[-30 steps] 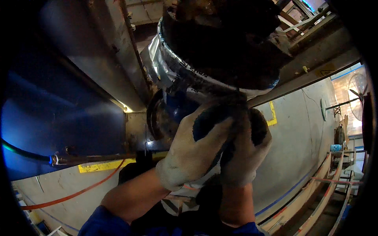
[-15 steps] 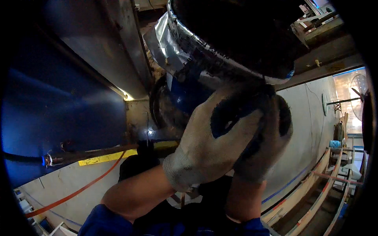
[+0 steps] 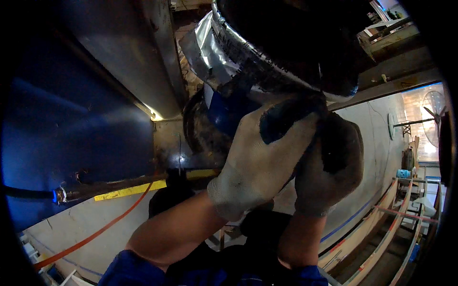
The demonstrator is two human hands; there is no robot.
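A large round vessel or duct end (image 3: 286,71) with a black inside and a shiny metal rim fills the top of the view. Silver foil-like sheeting (image 3: 210,47) wraps its left side, with a blue surface (image 3: 222,112) below it. Both my hands wear grey-white gloves with dark patches and meet just under the near rim. My left hand (image 3: 267,148) is closed, fingers curled toward the rim. Beside it, my right hand (image 3: 331,162) is closed too, its fingers turned inward. Whatever they pinch is lost in shadow between them.
At left stands a large blue panel (image 3: 86,138), with a grey metal beam (image 3: 129,52) above it. An orange hose (image 3: 102,226) crosses the floor near a yellow strip (image 3: 129,190). A hex key-like bent rod (image 3: 179,150) stands at centre left. Wooden-looking rails (image 3: 381,229) and a fan (image 3: 433,119) are at right.
My right hand has turned and shifted slightly right and down, its wrist farther from the left one. My left hand has moved a little right. Both stay at the rim.
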